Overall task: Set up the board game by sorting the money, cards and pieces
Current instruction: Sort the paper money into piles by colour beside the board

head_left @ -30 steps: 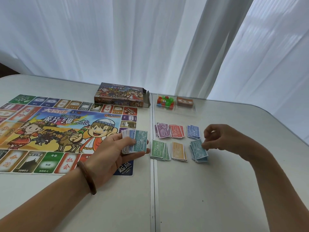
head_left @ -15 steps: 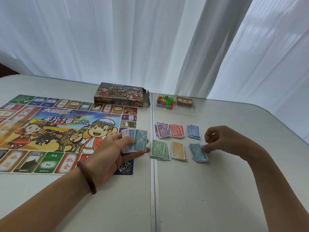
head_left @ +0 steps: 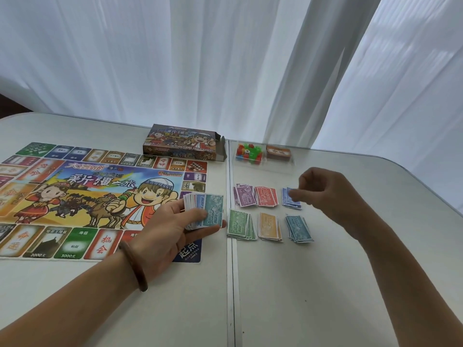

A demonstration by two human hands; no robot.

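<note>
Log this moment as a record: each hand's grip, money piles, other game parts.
left grip: holds unsorted note stack, teal 1000 on top
right grip: fingertips at blue pile; pinch unclear
back row: purple pile, red pile, blue pile
front row: green pile, orange pile, teal pile
board: unfolded, left of piles
tray: pieces and card deck, behind piles

On a pale grey plastic table [head_left: 325, 284] with a seam down its middle: a flat, colourful cardboard game box [head_left: 183, 142], end flap open, at the far edge. Left of the box and nearer, an unfolded cartoon-printed game board [head_left: 82, 196]. Just right of the box, a clear plastic tray [head_left: 263, 166] with small coloured plastic pieces [head_left: 249, 152] and an orange card deck [head_left: 278, 152]. Right of the box and nearer, paper play money in two rows: purple pile [head_left: 244, 196], red pile [head_left: 266, 196], dark blue pile [head_left: 285, 200] behind; green pile [head_left: 240, 225], orange pile [head_left: 269, 226], teal pile [head_left: 298, 229] in front.
</note>
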